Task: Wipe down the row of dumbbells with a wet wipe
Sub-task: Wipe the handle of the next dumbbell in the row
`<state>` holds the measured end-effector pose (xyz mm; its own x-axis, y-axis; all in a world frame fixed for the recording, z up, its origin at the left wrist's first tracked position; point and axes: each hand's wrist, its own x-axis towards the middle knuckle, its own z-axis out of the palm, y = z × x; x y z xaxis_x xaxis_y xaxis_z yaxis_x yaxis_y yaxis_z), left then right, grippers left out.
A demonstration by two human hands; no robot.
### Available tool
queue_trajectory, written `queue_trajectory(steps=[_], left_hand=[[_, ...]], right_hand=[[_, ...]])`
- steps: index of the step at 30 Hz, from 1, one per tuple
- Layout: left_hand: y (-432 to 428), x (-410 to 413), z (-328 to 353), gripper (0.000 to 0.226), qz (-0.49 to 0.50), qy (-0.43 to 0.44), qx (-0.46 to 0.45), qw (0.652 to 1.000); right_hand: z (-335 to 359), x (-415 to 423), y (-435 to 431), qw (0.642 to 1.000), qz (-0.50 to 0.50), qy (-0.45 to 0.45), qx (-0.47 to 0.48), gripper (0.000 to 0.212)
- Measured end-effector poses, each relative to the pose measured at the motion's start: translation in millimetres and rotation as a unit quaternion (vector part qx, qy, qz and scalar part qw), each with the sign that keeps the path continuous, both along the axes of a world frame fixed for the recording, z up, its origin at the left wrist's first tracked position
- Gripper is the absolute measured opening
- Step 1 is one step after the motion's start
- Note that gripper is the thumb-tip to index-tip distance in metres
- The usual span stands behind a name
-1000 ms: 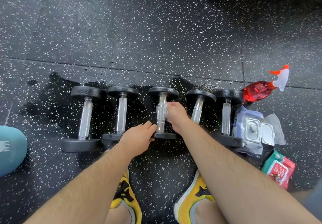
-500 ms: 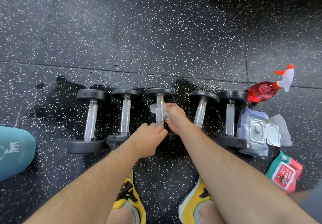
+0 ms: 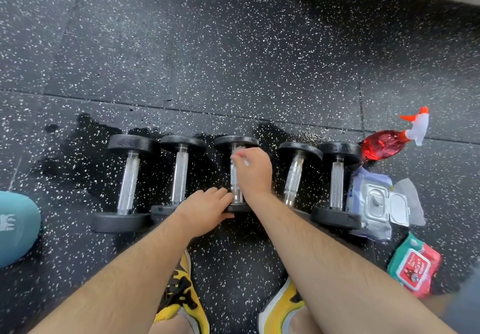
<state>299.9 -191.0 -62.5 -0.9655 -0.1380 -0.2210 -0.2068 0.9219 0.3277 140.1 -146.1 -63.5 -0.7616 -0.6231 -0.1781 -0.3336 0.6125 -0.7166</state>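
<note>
Several black-ended dumbbells with chrome handles lie side by side on the speckled rubber floor. My right hand (image 3: 253, 171) grips a white wet wipe (image 3: 241, 152) wrapped round the upper handle of the middle dumbbell (image 3: 235, 141), close to its far head. My left hand (image 3: 207, 210) holds that dumbbell's near head, thumb and fingers curled over it. The leftmost dumbbell (image 3: 128, 178), the second one (image 3: 179, 175), the fourth (image 3: 293, 178) and the rightmost (image 3: 336, 183) lie untouched.
An open pack of wipes (image 3: 374, 204) lies just right of the row, a red spray bottle (image 3: 384, 145) behind it, a red-green wipes pack (image 3: 413, 266) nearer me. A teal object (image 3: 15, 227) sits at the left edge. Wet patches darken the floor around the dumbbells. My yellow shoes (image 3: 181, 294) are below.
My right hand has slid the wipe up the middle dumbbell's handle from the middle toward the far head. My left hand stayed on the near head.
</note>
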Motion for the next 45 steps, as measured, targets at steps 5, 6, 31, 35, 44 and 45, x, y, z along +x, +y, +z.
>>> queue_trajectory(steps=[5, 6, 31, 35, 44, 45], left_hand=[[-2, 2, -4, 0.033, -0.009, 0.036, -0.009, 0.999], [-2, 2, -4, 0.031, -0.009, 0.043, -0.012, 0.999], [4, -3, -6, 0.031, 0.006, 0.031, 0.02, 0.999], [5, -4, -3, 0.032, 0.011, 0.026, 0.021, 0.999], [4, -5, -3, 0.036, 0.016, 0.002, 0.04, 0.999], [4, -5, -3, 0.04, 0.016, -0.008, 0.04, 0.999]], right_hand=[[-5, 9, -8, 0.994, 0.087, 0.047, 0.042, 0.02], [-5, 8, -8, 0.996, 0.069, 0.045, 0.042, 0.021], [-6, 5, -2, 0.997, 0.055, 0.054, 0.009, 0.018], [-3, 2, -1, 0.994, 0.082, 0.068, 0.029, 0.02], [8, 3, 2, 0.995, 0.086, 0.016, 0.04, 0.015], [7, 5, 0, 0.989, 0.127, 0.034, 0.063, 0.016]])
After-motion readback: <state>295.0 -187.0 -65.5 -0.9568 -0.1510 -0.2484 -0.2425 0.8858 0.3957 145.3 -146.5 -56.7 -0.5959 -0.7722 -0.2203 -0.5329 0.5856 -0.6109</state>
